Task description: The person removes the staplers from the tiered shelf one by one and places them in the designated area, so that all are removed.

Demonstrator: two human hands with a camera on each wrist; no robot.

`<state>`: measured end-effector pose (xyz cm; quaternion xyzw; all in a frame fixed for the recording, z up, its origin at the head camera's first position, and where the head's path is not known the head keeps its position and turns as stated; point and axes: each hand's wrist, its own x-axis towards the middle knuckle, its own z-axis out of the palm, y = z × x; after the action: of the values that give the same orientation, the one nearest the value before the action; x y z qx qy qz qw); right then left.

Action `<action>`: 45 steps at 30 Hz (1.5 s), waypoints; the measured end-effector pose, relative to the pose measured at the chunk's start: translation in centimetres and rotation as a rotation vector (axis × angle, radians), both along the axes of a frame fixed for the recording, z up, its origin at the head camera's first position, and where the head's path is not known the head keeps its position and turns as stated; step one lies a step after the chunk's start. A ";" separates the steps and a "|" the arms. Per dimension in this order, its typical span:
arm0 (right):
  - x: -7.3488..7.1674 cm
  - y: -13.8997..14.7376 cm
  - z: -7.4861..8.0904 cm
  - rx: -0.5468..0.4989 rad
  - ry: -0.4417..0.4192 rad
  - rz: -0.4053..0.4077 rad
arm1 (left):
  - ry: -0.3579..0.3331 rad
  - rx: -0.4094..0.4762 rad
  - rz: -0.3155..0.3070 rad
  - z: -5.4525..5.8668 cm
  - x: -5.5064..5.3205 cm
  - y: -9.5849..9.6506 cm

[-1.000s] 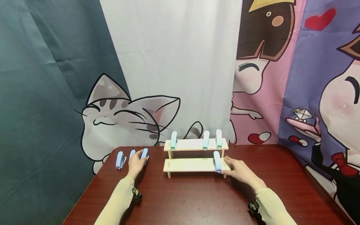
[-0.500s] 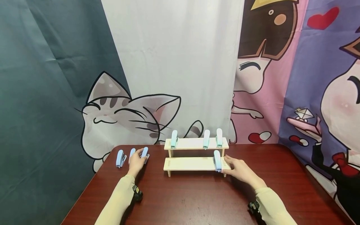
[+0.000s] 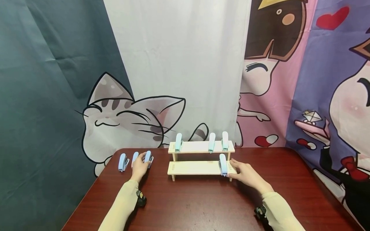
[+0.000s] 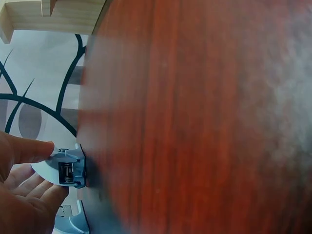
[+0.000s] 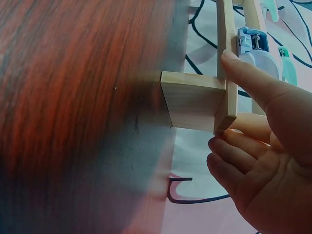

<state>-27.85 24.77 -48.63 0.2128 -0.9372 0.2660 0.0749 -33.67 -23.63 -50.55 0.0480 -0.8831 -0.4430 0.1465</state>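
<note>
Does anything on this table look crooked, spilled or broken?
Nothing looks spilled or broken. Only the spacing on the upper shelf seems uneven: two green staplers sit toward its right end, a third stapler at the left, with a wide gap between.

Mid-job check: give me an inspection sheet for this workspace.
Surface: reddish-brown tabletop, with wood grain.
Job's things: two-tier wooden rack; three mint staplers on its upper shelf; one blue stapler near the right end of its lower shelf; three blue staplers in a row left of the rack.
Clutter: nothing seen.
Left hand: holds the rightmost stapler of that row.
Right hand: grips the lower shelf's right end.
Cables: nothing seen.
Surroundings: cartoon-printed cloth backdrop behind the tabletop.
</note>
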 end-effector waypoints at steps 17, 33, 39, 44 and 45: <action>-0.1 0.0 0.3 -0.017 0.013 0.005 | 0.005 0.014 -0.030 0.6 0.2 -0.1; 0.0 0.0 0.1 -0.015 0.001 0.001 | 0.066 0.017 -0.055 3.1 0.6 0.3; 0.0 0.0 0.0 -0.019 -0.005 0.000 | 0.088 0.028 -0.098 4.2 1.4 1.7; 0.0 0.0 0.0 -0.017 0.000 0.002 | 0.137 0.026 -0.148 5.3 2.4 3.5; 0.0 0.0 0.0 -0.018 0.002 0.002 | 0.151 0.030 -0.161 5.5 2.7 4.0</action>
<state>-27.81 24.78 -48.63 0.2133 -0.9345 0.2745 0.0773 -30.98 -19.68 -45.00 -0.0546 -0.8640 -0.4688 0.1756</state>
